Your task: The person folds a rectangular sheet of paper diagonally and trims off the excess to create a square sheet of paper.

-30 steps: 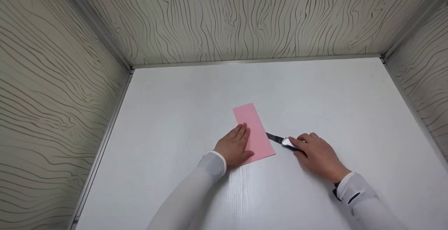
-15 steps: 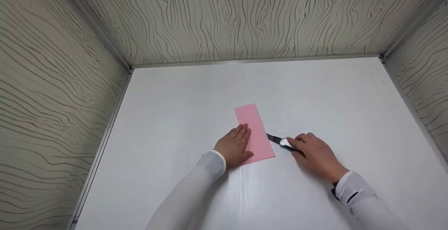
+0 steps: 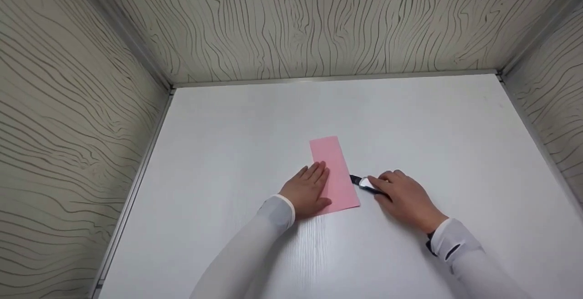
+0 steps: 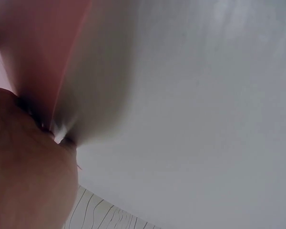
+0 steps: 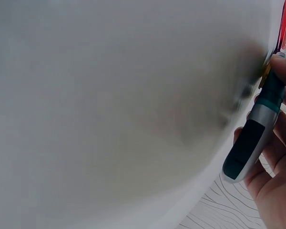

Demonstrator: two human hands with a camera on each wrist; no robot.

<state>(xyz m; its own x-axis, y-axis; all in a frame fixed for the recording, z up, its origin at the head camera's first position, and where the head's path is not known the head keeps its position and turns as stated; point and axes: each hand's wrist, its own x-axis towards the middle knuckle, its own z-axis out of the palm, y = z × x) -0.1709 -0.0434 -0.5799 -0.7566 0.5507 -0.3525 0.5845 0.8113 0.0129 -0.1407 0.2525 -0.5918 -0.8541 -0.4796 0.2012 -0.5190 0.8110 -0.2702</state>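
Observation:
A folded pink paper [image 3: 337, 178] lies on the white table in the head view. My left hand [image 3: 307, 192] rests flat on its left part, fingers straight and pointing up the sheet. In the left wrist view, the pink paper [image 4: 38, 43] shows beyond the back of my left hand [image 4: 26, 167]. At the paper's right edge, my right hand [image 3: 407, 199] grips a utility knife [image 3: 366, 184]. The front end of the knife is hidden by the paper. The right wrist view shows the knife's dark green and silver handle [image 5: 252, 133] within the curled fingers of my right hand [image 5: 281, 181].
The white tabletop [image 3: 237, 126] spreads around both hands. Wood-grain patterned panels [image 3: 291, 26] stand at the back and sides, with metal strips [image 3: 337, 78] along the table's edges.
My right hand and the knife have moved left, and more of the knife's front end is covered by the paper. The paper's far end has swung right. My left hand has stayed nearly still.

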